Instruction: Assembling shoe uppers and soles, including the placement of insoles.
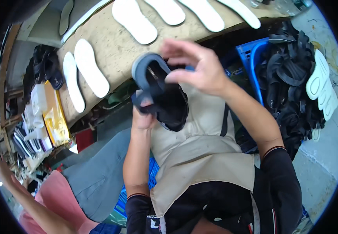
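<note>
Above my lap I hold a black sandal (171, 107) with a grey-blue insole at its raised end. My left hand (142, 117) is closed around its strap from below, with part of the fingers hidden by the sandal. My right hand (202, 70) is raised just right of the sandal, its fingers spread and slightly blurred. The thumb points at the sandal's strap; whether it touches cannot be made out. Just beyond, a white insole (134, 21) lies on the workbench (110, 50).
More white insoles (92, 68) are spread along the bench. To the right, a blue crate (256, 66) holds piled black sandals (290, 74), with white soles (319, 80) beside them. At left sit a yellow package (56, 113), white bottles (38, 101) and a co-worker's arm (32, 202).
</note>
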Demonstrator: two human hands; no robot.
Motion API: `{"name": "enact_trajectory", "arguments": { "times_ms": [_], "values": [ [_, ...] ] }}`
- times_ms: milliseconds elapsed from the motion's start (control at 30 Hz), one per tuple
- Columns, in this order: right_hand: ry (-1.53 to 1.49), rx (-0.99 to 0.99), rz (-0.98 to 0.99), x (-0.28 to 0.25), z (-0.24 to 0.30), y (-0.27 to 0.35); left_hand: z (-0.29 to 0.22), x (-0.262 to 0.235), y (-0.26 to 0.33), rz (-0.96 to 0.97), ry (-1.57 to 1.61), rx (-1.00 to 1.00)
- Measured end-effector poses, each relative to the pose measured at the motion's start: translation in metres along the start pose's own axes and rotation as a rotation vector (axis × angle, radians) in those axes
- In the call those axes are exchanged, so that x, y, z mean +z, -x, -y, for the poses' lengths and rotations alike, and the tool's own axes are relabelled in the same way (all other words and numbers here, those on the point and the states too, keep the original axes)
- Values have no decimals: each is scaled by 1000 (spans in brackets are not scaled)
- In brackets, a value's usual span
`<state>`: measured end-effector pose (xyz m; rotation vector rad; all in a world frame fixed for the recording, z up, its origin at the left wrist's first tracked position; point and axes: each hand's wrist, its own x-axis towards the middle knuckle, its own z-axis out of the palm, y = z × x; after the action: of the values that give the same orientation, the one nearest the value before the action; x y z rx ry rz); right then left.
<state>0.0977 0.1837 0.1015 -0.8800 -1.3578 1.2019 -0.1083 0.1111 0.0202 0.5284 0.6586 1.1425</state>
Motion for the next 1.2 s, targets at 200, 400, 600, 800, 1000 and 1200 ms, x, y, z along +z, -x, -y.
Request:
{"name": "enact_trajectory", "arguments": {
  "times_ms": [200, 400, 600, 800, 1000, 1200],
  "values": [
    [573, -233, 27, 3, -20, 28, -6, 61, 5, -328, -394, 421],
    [637, -399, -105, 18, -22, 31, -18, 67, 1, -262, -1551, 893],
    [724, -671, -214, 5, -44, 26, -3, 57, -16, -374, -1587, 1027],
    [225, 200, 172, -47, -9, 13, -21, 84, -10, -371, -1060, 326],
    [-220, 585, 211, -42, -6, 2, -40, 66, -33, -108, -501, 45],
    [-105, 479, 163, -38, -22, 3, -38, 44, -38, 25, -295, -98]
  ]
}}
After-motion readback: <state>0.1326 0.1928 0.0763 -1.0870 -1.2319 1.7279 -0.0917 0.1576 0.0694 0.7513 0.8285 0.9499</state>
